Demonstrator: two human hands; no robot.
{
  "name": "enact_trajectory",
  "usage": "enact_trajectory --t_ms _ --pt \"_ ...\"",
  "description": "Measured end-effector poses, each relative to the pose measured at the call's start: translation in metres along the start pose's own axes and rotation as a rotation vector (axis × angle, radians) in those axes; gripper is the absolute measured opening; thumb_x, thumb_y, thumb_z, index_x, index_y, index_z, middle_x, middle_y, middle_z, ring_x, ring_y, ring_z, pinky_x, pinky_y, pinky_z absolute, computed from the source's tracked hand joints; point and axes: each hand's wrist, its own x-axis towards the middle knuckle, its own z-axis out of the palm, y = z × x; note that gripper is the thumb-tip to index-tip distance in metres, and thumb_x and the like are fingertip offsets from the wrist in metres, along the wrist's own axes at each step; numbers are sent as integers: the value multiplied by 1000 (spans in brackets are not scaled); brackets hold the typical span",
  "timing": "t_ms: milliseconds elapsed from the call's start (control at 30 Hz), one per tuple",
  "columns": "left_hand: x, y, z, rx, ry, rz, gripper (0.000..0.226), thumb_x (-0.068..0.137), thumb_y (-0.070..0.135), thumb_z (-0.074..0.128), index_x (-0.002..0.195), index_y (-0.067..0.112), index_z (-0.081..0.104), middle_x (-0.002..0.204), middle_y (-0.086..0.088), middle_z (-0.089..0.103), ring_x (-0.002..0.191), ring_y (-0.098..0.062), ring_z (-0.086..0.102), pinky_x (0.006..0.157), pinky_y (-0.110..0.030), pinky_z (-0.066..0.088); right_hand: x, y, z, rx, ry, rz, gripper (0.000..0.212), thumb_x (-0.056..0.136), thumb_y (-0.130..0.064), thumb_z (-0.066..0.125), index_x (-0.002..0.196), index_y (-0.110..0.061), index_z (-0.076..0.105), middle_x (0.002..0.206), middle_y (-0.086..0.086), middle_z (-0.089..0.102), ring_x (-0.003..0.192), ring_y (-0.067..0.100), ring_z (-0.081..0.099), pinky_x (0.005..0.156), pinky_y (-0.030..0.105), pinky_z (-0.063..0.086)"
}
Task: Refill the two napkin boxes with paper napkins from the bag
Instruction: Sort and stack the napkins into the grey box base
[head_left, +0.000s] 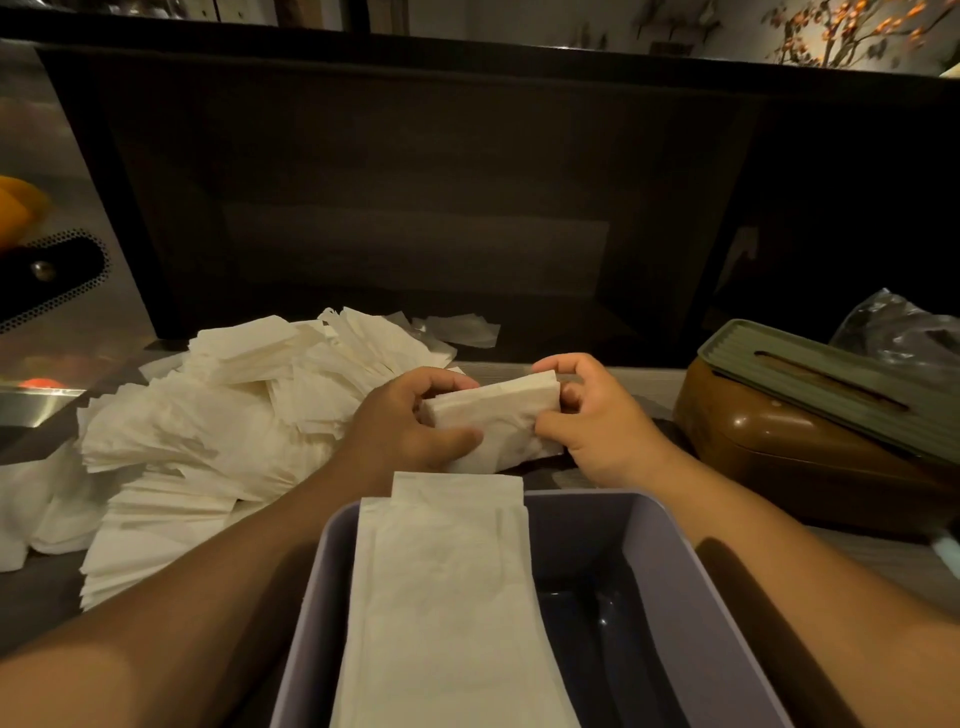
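Both hands hold a small stack of white napkins just beyond the far rim of an open purple-grey napkin box. My left hand grips the stack's left end, and my right hand pinches its right end. Inside the box, a folded pile of napkins fills the left half, while the right half shows the dark bottom. A big loose heap of napkins lies on the counter to the left. A brown napkin box with a green slotted lid stands at the right.
A crumpled clear plastic bag sits behind the brown box at the far right. A dark wall panel rises behind the counter. A metal surface with a black perforated part is at the left edge.
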Motion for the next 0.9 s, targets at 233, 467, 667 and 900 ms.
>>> enact_trajectory --t_ms 233,467,667,900 --pt "-10 24 -10 -333 -120 -221 34 85 14 72 112 31 60 114 5 63 107 -22 63 80 -33 60 -15 -23 -1 -37 108 -27 65 87 1 72 133 -33 42 113 -10 62 108 14 64 76 24 62" --pt "-18 101 -56 -511 -362 -442 53 87 54 55 124 16 61 114 -10 72 109 -29 68 94 -42 52 -26 -96 -22 -431 16 -118 81 84 -11 79 145 -39 34 119 -11 61 105 10 65 92 34 59" --pt "-36 166 -70 -173 -486 -367 32 93 36 60 116 16 66 102 -4 76 94 -23 73 88 -39 55 -48 -148 -28 -466 -112 -158 63 83 -11 82 131 -38 52 109 -14 68 98 7 69 85 30 62" --pt "-71 185 -60 -145 -410 -443 16 92 22 62 106 18 66 91 -2 77 84 -20 75 78 -37 59 -88 -168 -28 -482 -213 -154 63 81 -10 82 129 -38 53 110 -13 68 97 9 70 82 30 63"
